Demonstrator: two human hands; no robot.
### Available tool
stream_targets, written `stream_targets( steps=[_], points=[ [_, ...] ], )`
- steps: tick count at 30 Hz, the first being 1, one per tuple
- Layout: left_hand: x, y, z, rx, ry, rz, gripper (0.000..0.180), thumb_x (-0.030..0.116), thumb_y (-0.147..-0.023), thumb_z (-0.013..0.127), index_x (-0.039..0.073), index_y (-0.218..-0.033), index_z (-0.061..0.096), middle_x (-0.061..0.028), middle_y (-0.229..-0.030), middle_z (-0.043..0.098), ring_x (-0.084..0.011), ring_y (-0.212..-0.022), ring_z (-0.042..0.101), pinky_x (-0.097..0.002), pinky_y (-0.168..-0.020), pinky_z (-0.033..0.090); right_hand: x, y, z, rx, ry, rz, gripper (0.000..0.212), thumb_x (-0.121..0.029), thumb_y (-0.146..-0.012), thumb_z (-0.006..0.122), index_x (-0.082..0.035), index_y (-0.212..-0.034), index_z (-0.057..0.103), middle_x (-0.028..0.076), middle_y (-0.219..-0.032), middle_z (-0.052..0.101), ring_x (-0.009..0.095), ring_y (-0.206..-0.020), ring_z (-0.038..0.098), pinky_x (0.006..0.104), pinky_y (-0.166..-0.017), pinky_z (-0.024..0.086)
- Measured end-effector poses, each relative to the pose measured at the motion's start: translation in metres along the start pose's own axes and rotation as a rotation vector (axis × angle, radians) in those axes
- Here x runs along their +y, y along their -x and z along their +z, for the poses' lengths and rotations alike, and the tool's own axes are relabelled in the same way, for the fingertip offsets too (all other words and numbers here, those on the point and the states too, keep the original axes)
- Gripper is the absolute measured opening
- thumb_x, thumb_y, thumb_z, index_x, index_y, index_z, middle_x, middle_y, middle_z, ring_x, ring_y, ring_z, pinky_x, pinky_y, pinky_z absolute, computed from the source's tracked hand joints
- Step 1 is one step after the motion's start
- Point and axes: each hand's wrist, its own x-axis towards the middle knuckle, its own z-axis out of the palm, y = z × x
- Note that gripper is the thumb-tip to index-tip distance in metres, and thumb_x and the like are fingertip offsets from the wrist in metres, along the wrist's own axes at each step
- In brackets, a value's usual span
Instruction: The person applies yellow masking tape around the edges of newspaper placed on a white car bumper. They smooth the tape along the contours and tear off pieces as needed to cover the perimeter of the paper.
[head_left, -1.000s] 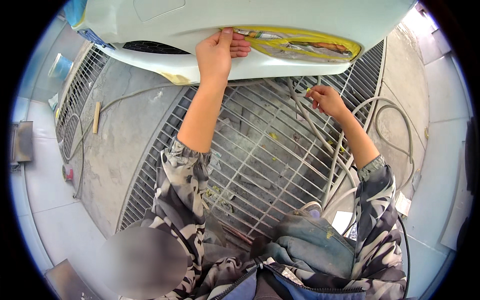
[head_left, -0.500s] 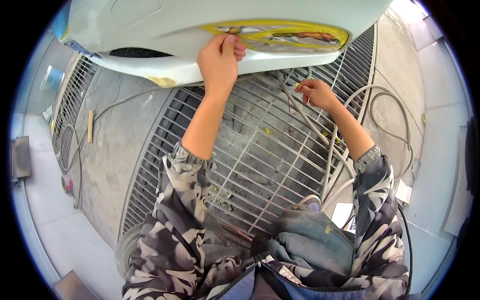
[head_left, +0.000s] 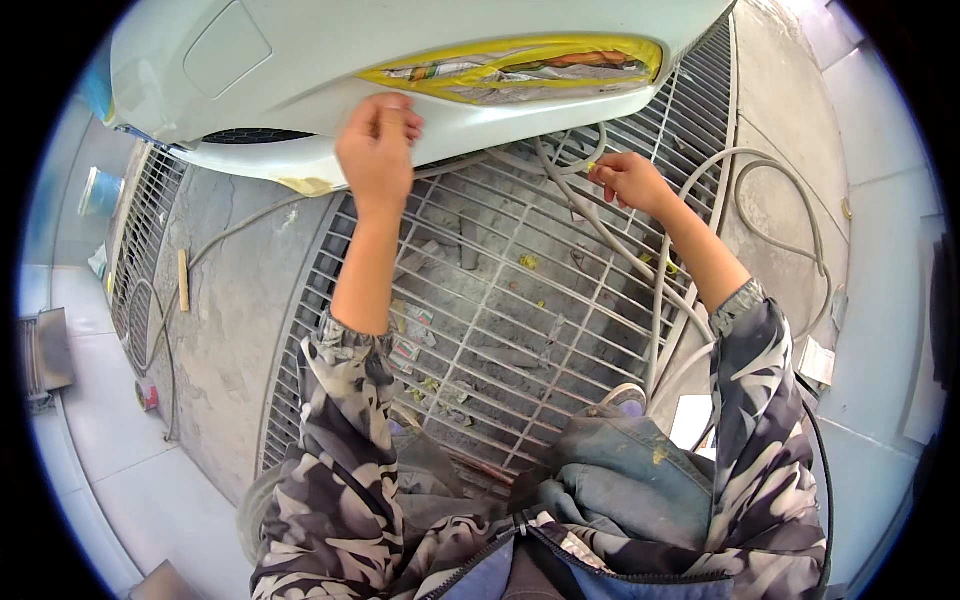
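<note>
A white car bumper (head_left: 300,90) spans the top of the view. Its long opening is covered with printed paper (head_left: 580,72), edged all round with yellow masking tape (head_left: 480,56). My left hand (head_left: 378,150) is in front of the bumper just below the left end of that opening, slightly blurred. Its thumb and fingers are curled together, and anything between them is hidden. Lower and to the right, my right hand (head_left: 630,183) pinches a small bit of yellow tape (head_left: 592,169) over the floor grate, apart from the bumper.
A metal floor grate (head_left: 515,260) with scraps beneath it lies under my arms. Grey hoses (head_left: 615,240) cross it and loop to the right. A tan strip (head_left: 183,280) and a red-and-white roll (head_left: 147,394) lie on the concrete at left; a blue bucket (head_left: 100,192) stands beyond.
My left hand has come away from the taped opening, moving left and down. The view has shifted, so the bumper sits further left. My right hand stays nearly in place, still pinching the yellow bit.
</note>
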Motion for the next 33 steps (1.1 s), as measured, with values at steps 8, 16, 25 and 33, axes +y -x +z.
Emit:
stream_targets(
  steps=[8, 16, 25, 33],
  points=[
    [0.006, -0.016, 0.019, -0.144, 0.129, -0.093, 0.026, 0.014, -0.101, 0.05, -0.007, -0.098, 0.065, -0.013, -0.083, 0.07, -0.0147, -0.067, 0.062, -0.0264, -0.063, 0.051, -0.019, 0.013, 0.005, -0.076, 0.011, 0.052, 0.025, -0.024, -0.091, 0.055, -0.006, -0.096, 0.072, 0.004, -0.062, 0.064, 0.01, -0.051, 0.056, 0.0269, -0.052, 0.047],
    [-0.002, 0.002, 0.021, -0.106, 0.161, -0.129, 0.025, 0.015, -0.101, 0.051, -0.006, -0.096, 0.063, -0.0138, -0.081, 0.069, -0.0158, -0.066, 0.062, -0.0273, -0.062, 0.051, 0.004, 0.022, -0.015, -0.021, 0.056, 0.105, 0.025, -0.023, -0.091, 0.053, -0.006, -0.097, 0.072, 0.005, -0.062, 0.064, 0.013, -0.052, 0.058, 0.0306, -0.054, 0.049],
    [0.01, 0.018, 0.071, -0.156, 0.117, -0.136, 0.025, 0.015, -0.101, 0.051, -0.005, -0.094, 0.065, -0.0092, -0.075, 0.068, -0.0128, -0.066, 0.062, -0.0255, -0.063, 0.051, 0.011, 0.025, -0.015, -0.05, 0.055, 0.094, 0.027, -0.026, -0.091, 0.054, -0.008, -0.099, 0.073, 0.005, -0.063, 0.065, 0.014, -0.056, 0.062, 0.0305, -0.057, 0.051],
    [0.017, -0.017, 0.04, -0.233, -0.101, -0.062, 0.022, 0.012, -0.099, 0.053, -0.006, -0.095, 0.066, -0.0078, -0.082, 0.068, -0.0121, -0.072, 0.063, -0.0257, -0.07, 0.052, -0.064, 0.011, -0.045, 0.172, 0.247, -0.272, 0.029, -0.029, -0.093, 0.055, -0.006, -0.103, 0.069, 0.015, -0.071, 0.068, 0.033, -0.07, 0.067, 0.0427, -0.072, 0.053]
  ],
)
